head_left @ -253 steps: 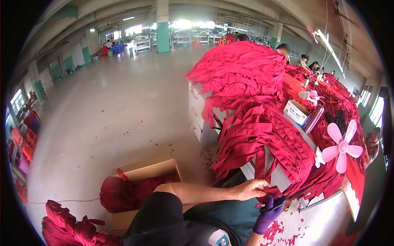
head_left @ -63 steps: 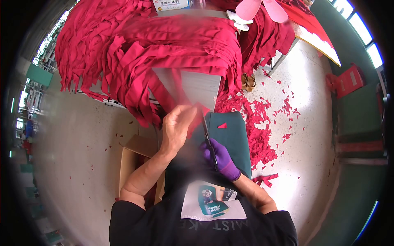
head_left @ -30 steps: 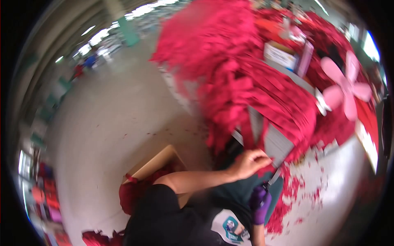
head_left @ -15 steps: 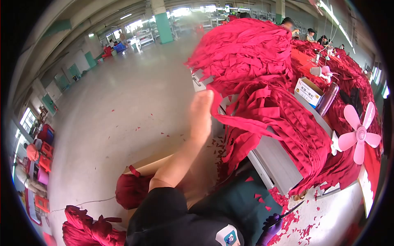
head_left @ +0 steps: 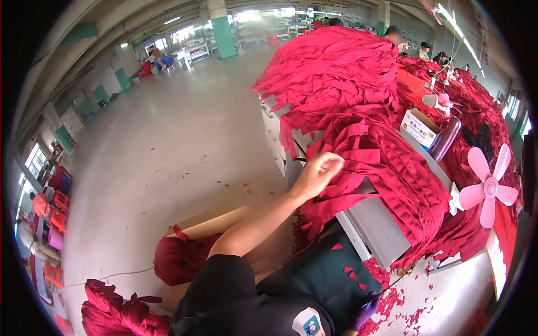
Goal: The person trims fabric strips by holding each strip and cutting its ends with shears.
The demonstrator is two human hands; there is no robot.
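Note:
My left hand (head_left: 324, 169) is at the left side of a heap of red fabric strips (head_left: 403, 196) draped over a grey tabletop (head_left: 381, 235). Its fingers are curled together by the strips, and whether one is pinched between them is hidden. Low by my lap, my right hand (head_left: 367, 311) wears a purple glove and is closed on what look like dark-handled scissors (head_left: 394, 283), their thin blade pointing up and right. Most of that hand lies in shadow. Small red cloth scraps (head_left: 351, 274) lie on the dark cloth over my lap.
A larger red heap (head_left: 336, 73) rises behind. To the right are a small carton (head_left: 419, 130), a shiny dark cylinder (head_left: 446, 138) and a pink fan (head_left: 490, 187). Red bundles (head_left: 123, 313) sit at lower left beside a cardboard box (head_left: 210, 223). People work far back.
My left hand has moved right and down to the nearer heap. The strip it held out to the left is let go and hangs at the table's edge. My right hand has shifted slightly lower.

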